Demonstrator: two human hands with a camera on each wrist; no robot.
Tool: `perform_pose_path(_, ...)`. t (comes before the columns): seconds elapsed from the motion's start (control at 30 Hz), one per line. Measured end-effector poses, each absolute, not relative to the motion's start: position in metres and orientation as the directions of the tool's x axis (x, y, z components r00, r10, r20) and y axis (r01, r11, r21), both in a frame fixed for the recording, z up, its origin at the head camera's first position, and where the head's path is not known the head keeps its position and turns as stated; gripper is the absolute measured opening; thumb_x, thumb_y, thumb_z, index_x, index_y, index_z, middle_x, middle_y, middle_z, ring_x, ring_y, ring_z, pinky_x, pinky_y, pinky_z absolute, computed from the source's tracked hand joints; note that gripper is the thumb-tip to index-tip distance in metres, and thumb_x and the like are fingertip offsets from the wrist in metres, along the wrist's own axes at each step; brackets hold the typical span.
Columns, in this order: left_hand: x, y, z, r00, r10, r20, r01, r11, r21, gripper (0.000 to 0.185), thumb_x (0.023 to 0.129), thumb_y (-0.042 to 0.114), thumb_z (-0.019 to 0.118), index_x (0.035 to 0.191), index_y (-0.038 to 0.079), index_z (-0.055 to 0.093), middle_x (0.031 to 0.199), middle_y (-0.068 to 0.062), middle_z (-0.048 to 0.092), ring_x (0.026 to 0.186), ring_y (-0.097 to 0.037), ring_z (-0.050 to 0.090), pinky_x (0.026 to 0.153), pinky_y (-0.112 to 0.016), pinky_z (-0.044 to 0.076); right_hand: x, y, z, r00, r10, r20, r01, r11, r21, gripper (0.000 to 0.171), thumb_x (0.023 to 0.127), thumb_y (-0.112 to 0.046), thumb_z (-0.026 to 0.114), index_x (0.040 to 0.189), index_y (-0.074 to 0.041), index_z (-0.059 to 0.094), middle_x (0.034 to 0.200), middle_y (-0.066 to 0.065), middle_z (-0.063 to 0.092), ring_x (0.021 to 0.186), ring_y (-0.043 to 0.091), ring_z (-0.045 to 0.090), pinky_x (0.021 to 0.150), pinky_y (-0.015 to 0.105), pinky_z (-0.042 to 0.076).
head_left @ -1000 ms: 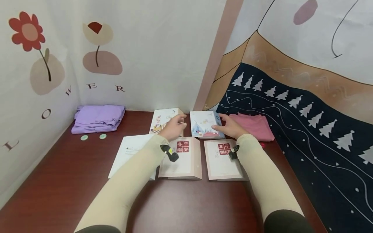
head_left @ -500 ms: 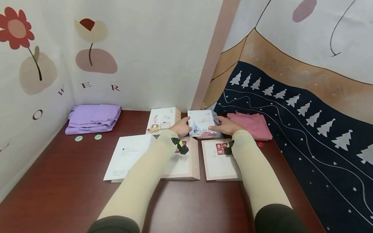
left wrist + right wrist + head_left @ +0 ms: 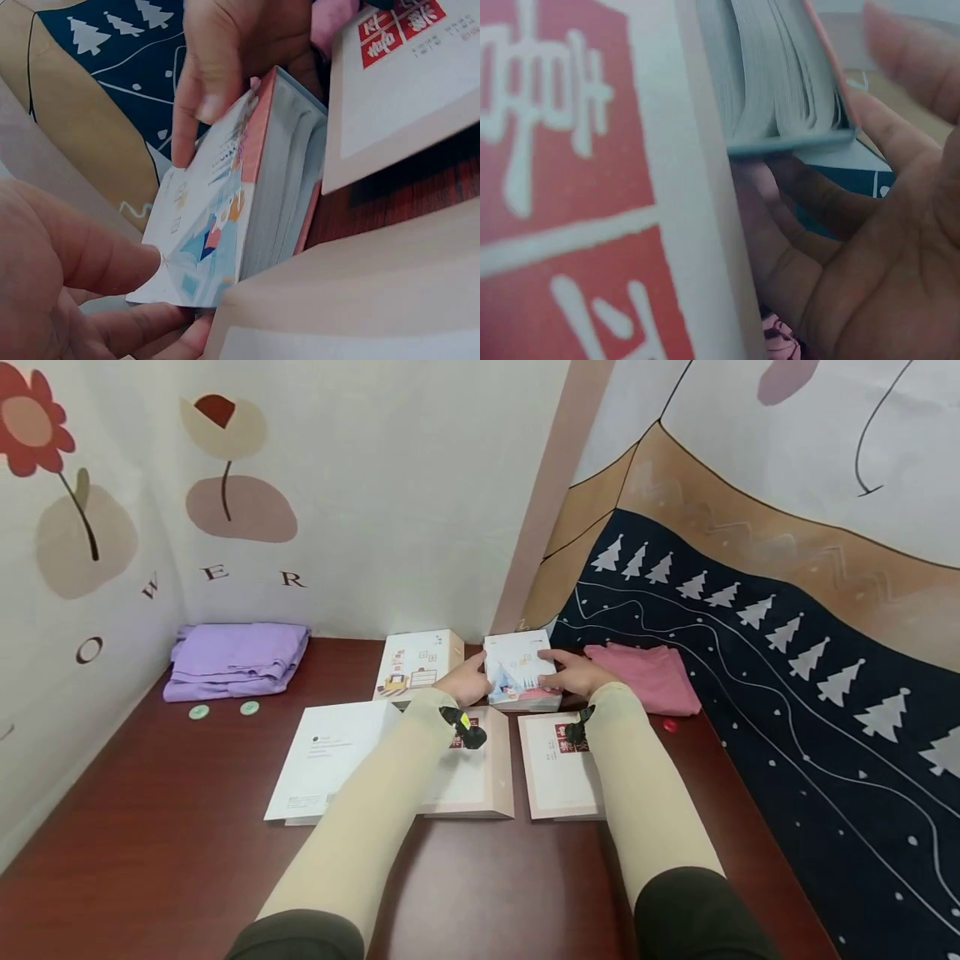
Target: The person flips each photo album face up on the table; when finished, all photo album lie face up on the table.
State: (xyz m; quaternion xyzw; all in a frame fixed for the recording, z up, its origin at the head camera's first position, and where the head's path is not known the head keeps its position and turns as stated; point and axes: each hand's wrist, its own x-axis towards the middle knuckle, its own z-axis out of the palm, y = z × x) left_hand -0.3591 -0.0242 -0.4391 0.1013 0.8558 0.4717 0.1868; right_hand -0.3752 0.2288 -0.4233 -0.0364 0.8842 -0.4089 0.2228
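Left hand (image 3: 467,683) and right hand (image 3: 581,674), both clamped on the thick tent-cover book (image 3: 521,668), one at each side, thumbs over the cover, fingers tucked beneath! The book is towards the back of the tabletop (image 3: 540,893), between the second illustrated book (image 3: 416,664) and the pink cloth (image 3: 648,681); whether its underside is fully clear of the wood, I can't tell. Here's the worry: those pages are bunched in loose waves with gaps between, so an uneven squeeze could let the block sag or splay, and one side might slip from its thumb. And the reach itself is risky! The left sleeve (image 3: 367,818) crosses the middle folded card (image 3: 472,785), the right sleeve (image 3: 652,785) lies over the right folded card (image 3: 558,789), raised edges on both; a forearm dropping a touch, or a wrist camera (image 3: 472,737) catching an edge, could drag one askew. A wide swing right might nudge the cloth, or send the small red disc (image 3: 670,725) skating away.
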Motion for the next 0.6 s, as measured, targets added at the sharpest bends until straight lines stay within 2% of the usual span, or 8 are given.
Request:
perform_pose_path(0.03, -0.3602, -0.0229, -0.4399, -0.913, 0.343, -0.222, -0.013, 0.517, 0.856, 0.086, 0.095, 0.001, 0.054, 0.170, 0.006, 0.011, 0.175, -0.016, 0.022, 0.153, -0.032, 0.034, 0.126, -0.045, 0.031, -0.3748, 0.2294, -0.4235, -0.894, -0.242, -0.377, 0.143, 0.643, -0.753, 0.073, 0.103, -0.020, 0.067, 0.167, -0.023, 0.033, 0.158, 0.021, 0.040, 0.132, 0.032, 0.050, 0.112, 0.050, 0.049)
perform_pose_path(0.1, -0.3619, -0.0207, -0.4415, -0.918, 0.323, -0.228, -0.052, 0.471, 0.880, 0.086, 0.095, -0.002, 0.053, 0.170, 0.007, 0.011, 0.174, -0.016, 0.023, 0.142, -0.035, 0.044, 0.117, -0.045, 0.042, -0.3741, 0.2304, -0.4247, -0.891, -0.231, -0.391, 0.178, 0.614, -0.769, 0.072, 0.103, -0.014, 0.066, 0.167, -0.023, 0.034, 0.152, 0.021, 0.042, 0.124, 0.030, 0.053, 0.106, 0.049, 0.053)
perform_pose_path(0.17, -0.3629, -0.0200, -0.4425, -0.925, 0.297, -0.239, -0.094, 0.430, 0.898, 0.086, 0.096, -0.005, 0.053, 0.170, 0.009, 0.012, 0.173, -0.015, 0.025, 0.131, -0.033, 0.048, 0.104, -0.040, 0.049, -0.3739, 0.2300, -0.4262, -0.890, -0.223, -0.397, 0.202, 0.589, -0.783, 0.071, 0.103, -0.010, 0.065, 0.166, -0.025, 0.036, 0.150, 0.020, 0.044, 0.121, 0.029, 0.054, 0.105, 0.049, 0.055)
perform_pose_path(0.23, -0.3628, -0.0200, -0.4429, -0.930, 0.274, -0.246, -0.117, 0.414, 0.903, 0.086, 0.096, -0.005, 0.054, 0.170, 0.009, 0.013, 0.173, -0.016, 0.025, 0.122, -0.032, 0.050, 0.092, -0.033, 0.051, -0.3727, 0.2296, -0.4264, -0.889, -0.214, -0.405, 0.224, 0.569, -0.791, 0.070, 0.103, -0.008, 0.064, 0.165, -0.026, 0.037, 0.151, 0.019, 0.044, 0.123, 0.029, 0.054, 0.107, 0.051, 0.053)
perform_pose_path(0.33, -0.3624, -0.0200, -0.4421, -0.935, 0.263, -0.239, -0.117, 0.408, 0.906, 0.084, 0.096, -0.006, 0.054, 0.169, 0.008, 0.017, 0.168, -0.019, 0.033, 0.108, -0.024, 0.052, 0.075, -0.024, 0.050, -0.3731, 0.2304, -0.4280, -0.889, -0.200, -0.411, 0.246, 0.548, -0.799, 0.070, 0.103, -0.007, 0.063, 0.165, -0.028, 0.038, 0.153, 0.017, 0.043, 0.126, 0.030, 0.053, 0.109, 0.053, 0.051)
perform_pose_path(0.4, -0.3617, -0.0204, -0.4407, -0.932, 0.269, -0.242, -0.123, 0.394, 0.911, 0.083, 0.096, -0.006, 0.054, 0.169, 0.008, 0.018, 0.166, -0.021, 0.034, 0.088, -0.019, 0.053, 0.064, -0.022, 0.047, -0.3737, 0.2310, -0.4284, -0.892, -0.190, -0.411, 0.254, 0.542, -0.801, 0.070, 0.103, -0.006, 0.062, 0.165, -0.028, 0.038, 0.153, 0.017, 0.042, 0.127, 0.030, 0.053, 0.110, 0.054, 0.051)
perform_pose_path(0.5, -0.3617, -0.0199, -0.4387, -0.924, 0.281, -0.258, -0.141, 0.377, 0.915, 0.082, 0.097, -0.006, 0.053, 0.169, 0.010, 0.019, 0.167, -0.023, 0.032, 0.065, -0.009, 0.046, 0.057, -0.020, 0.043, -0.3744, 0.2324, -0.4287, -0.889, -0.184, -0.420, 0.271, 0.527, -0.805, 0.069, 0.104, -0.006, 0.061, 0.165, -0.029, 0.038, 0.154, 0.017, 0.042, 0.127, 0.031, 0.053, 0.110, 0.055, 0.051)
perform_pose_path(0.6, -0.3622, -0.0202, -0.4366, -0.913, 0.297, -0.279, -0.162, 0.363, 0.918, 0.081, 0.098, -0.006, 0.053, 0.170, 0.013, 0.020, 0.168, -0.023, 0.030, 0.055, -0.005, 0.041, 0.057, -0.019, 0.041, -0.3749, 0.2333, -0.4278, -0.885, -0.186, -0.427, 0.286, 0.508, -0.813, 0.067, 0.106, -0.005, 0.058, 0.165, -0.028, 0.036, 0.154, 0.017, 0.043, 0.126, 0.031, 0.055, 0.111, 0.055, 0.050)
